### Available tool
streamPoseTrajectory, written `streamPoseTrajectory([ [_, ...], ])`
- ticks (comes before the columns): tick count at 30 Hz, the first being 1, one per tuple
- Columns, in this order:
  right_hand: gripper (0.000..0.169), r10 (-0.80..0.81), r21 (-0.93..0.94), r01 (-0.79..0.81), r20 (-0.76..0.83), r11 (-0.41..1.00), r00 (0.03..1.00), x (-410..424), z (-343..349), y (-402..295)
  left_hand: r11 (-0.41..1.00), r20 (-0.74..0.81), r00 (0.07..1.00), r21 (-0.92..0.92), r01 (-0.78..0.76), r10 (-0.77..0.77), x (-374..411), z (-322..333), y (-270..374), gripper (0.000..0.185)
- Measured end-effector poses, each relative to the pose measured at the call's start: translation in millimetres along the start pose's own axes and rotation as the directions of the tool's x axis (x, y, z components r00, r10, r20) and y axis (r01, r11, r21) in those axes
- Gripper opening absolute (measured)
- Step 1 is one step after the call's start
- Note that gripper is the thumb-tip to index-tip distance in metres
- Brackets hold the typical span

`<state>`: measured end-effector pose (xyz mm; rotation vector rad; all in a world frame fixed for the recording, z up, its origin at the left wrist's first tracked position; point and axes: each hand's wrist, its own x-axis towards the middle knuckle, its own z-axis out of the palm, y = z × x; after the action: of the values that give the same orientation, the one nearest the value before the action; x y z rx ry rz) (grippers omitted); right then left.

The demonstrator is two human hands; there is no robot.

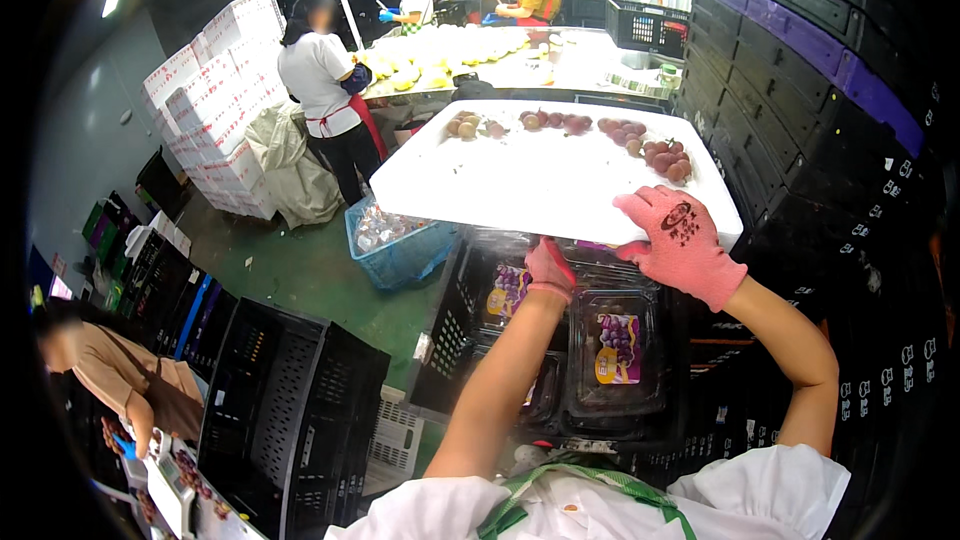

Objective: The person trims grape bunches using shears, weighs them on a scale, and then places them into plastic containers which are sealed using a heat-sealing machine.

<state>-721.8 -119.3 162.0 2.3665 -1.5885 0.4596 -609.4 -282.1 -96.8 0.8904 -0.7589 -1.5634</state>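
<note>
A white foam tray [525, 195] with several small bunches of red grapes [664, 159] along its far side spans the space before me. My right hand [679, 244], in a pink glove, grips the tray's near right edge, thumb below and fingers over the rim. My left hand [551, 270], also gloved in pink, reaches under the near edge into a black plastic crate [442, 345]; its fingertips are partly hidden, so whether it holds anything does not show. In the crate lie clear plastic clamshell boxes [616, 352] with purple grape labels.
Tall stacks of black crates [757, 90] rise on the right. A blue basket [397, 251] of plastic waste stands left of the tray, and empty black crates [277, 405] at lower left. A co-worker [326, 90] stands by a table of yellow fruit [420, 64]; another person [127, 382] handles grapes at lower left.
</note>
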Motion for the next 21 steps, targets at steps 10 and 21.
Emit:
streamPoseTrajectory([
  [10, 0.047, -0.034, 0.057, 0.039, -0.091, 0.998, 0.995, -0.4, 7.1, 1.5, 0.909, 0.127, 0.99, 0.404, -0.104, 0.057, 67.7, -37.0, -5.9, 0.034],
  [21, 0.05, -0.02, 0.1, 0.033, -0.127, 0.994, 0.992, -0.6, 3.4, -1.1, 0.92, 0.045, 0.993, -0.373, 0.122, -0.113, -3.0, -51.3, -16.1, 0.015],
])
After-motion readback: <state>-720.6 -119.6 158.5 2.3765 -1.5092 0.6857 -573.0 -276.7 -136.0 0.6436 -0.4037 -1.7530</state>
